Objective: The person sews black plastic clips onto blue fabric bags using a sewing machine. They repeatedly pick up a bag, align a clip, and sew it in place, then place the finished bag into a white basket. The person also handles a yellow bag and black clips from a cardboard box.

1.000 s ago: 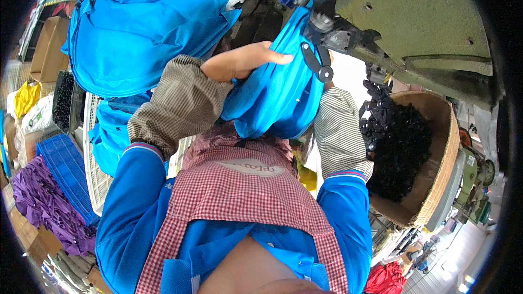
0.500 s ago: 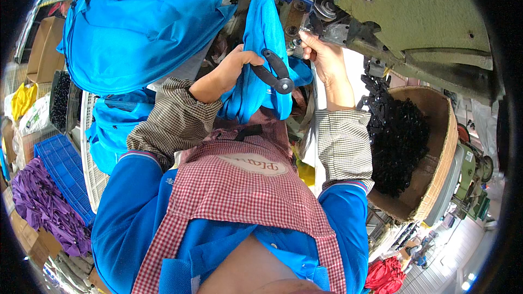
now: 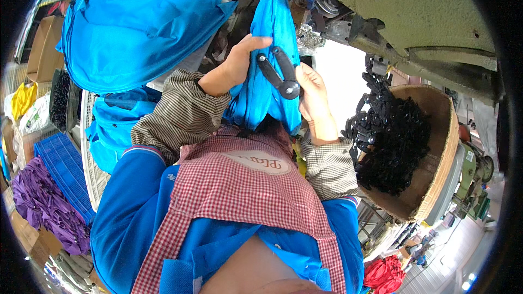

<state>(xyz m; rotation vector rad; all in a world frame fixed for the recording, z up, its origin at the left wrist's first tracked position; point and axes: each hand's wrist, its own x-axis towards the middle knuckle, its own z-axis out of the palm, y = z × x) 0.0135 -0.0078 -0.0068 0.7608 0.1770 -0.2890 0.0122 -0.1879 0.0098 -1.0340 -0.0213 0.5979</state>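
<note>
A folded blue fabric piece (image 3: 268, 27) hangs upright in front of my apron, with a round metal fitting at its top tip. Against its front lies a black hinged plastic part (image 3: 287, 84), two arms spread in a V from a round joint. My left hand (image 3: 237, 62) grips the fabric from the left, thumb across its front and the other fingers hidden behind. At the fabric's right edge, my right hand (image 3: 315, 95) is closed on the cloth beside the hinged part, its fingertips partly hidden.
A cardboard box (image 3: 442, 166) of black plastic parts (image 3: 395, 136) stands at right, some heaped over its near side. Green machinery (image 3: 419, 16) overhangs the upper right. A large blue fabric pile (image 3: 136, 27) fills the upper left; purple fabric (image 3: 49, 204) lies lower left.
My right hand has come away from the metal fittings of the machine, back and down to the fabric's edge. The fabric and hinged part have shifted slightly right, and the V has turned more upright.
</note>
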